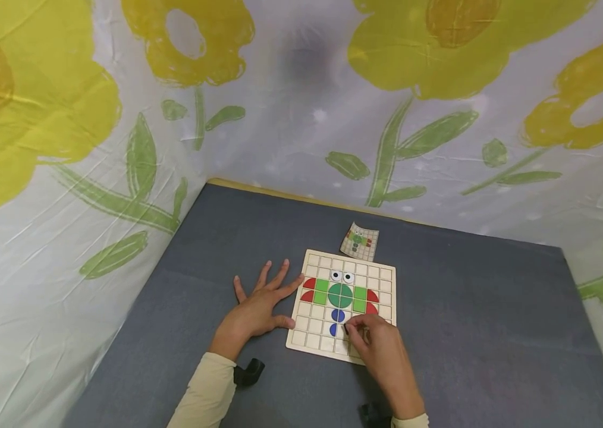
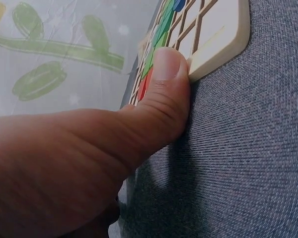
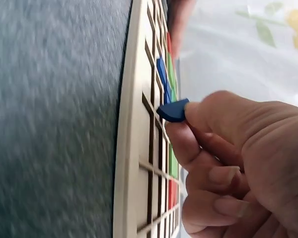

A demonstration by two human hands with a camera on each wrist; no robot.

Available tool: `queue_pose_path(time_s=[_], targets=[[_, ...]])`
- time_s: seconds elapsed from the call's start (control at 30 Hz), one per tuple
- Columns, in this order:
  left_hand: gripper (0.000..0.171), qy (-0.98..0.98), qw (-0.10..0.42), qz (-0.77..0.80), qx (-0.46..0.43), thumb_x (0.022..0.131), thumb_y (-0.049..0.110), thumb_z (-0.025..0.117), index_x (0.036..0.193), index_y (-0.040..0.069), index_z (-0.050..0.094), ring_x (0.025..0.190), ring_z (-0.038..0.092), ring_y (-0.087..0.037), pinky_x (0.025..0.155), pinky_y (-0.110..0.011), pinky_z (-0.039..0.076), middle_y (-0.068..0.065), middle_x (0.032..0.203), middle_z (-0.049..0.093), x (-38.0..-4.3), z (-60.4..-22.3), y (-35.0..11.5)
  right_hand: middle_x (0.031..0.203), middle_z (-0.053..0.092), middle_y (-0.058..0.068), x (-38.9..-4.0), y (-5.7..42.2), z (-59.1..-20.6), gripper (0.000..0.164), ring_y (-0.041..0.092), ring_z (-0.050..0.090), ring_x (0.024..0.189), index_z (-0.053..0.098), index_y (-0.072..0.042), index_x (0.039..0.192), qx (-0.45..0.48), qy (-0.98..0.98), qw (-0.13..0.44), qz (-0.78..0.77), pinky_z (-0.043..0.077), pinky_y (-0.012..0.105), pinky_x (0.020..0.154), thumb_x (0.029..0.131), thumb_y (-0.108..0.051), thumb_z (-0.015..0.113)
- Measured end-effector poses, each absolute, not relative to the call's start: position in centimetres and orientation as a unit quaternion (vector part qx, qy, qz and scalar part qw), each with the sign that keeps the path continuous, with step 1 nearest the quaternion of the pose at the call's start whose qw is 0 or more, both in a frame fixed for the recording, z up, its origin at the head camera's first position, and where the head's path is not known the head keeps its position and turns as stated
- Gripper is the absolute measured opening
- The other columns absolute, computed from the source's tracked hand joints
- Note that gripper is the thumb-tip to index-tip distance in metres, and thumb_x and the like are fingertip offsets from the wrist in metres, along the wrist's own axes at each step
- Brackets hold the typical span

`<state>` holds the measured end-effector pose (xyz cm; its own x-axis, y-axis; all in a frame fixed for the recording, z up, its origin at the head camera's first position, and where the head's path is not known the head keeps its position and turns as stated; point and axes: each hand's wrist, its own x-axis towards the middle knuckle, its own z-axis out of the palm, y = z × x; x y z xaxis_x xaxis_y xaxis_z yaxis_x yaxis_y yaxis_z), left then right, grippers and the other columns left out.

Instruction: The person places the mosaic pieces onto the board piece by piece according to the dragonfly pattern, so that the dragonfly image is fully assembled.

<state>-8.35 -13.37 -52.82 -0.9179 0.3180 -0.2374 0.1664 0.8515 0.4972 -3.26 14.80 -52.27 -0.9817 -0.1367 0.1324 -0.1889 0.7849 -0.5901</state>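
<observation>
A wooden grid board lies on the dark table, holding flat coloured tiles: a green circle, light green rectangles, red quarter-circles and two eye tiles. Below the green circle sit blue tiles, with a blue half shape under them. My right hand pinches a blue quarter-circle tile between thumb and index finger, just over the board beside the blue tiles. With fingers spread, my left hand rests at the board's left edge; its thumb touches that edge.
Behind the board lies a small pattern card picturing a similar coloured figure. The dark table extends on both sides. Flower-printed cloth hangs along the back and sides. Black wrist mounts sit at the wrists.
</observation>
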Motion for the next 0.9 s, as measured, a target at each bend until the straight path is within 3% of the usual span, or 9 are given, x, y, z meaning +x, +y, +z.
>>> queue_pose_path(time_s=[0.53,0.9], targets=[[0.103,0.951,0.156,0.237,0.125,0.077,0.049,0.087,0.165,0.039,0.035,0.164,-0.005,-0.038,0.109,-0.088,-0.012,0.0,0.178,0.009,-8.3,-52.7,-13.3,0.074,0.068,-0.011,-3.1,13.1,-51.8,0.006,0.002,0.049,0.057,0.078,-0.015,0.088,0.029,-0.944,0.009,0.33,0.04,0.023,0.05,0.091,-0.014,0.084],[0.103,0.95,0.157,0.239,0.128,0.078,0.05,0.087,0.166,0.039,0.034,0.164,-0.005,-0.038,0.108,-0.088,-0.013,0.0,0.178,0.008,-8.3,-52.7,-13.3,0.074,0.069,-0.012,-2.9,12.6,-51.8,0.009,0.004,0.057,0.063,0.076,-0.02,0.088,0.018,-0.956,0.01,0.294,0.043,0.027,0.053,0.09,-0.018,0.085]])
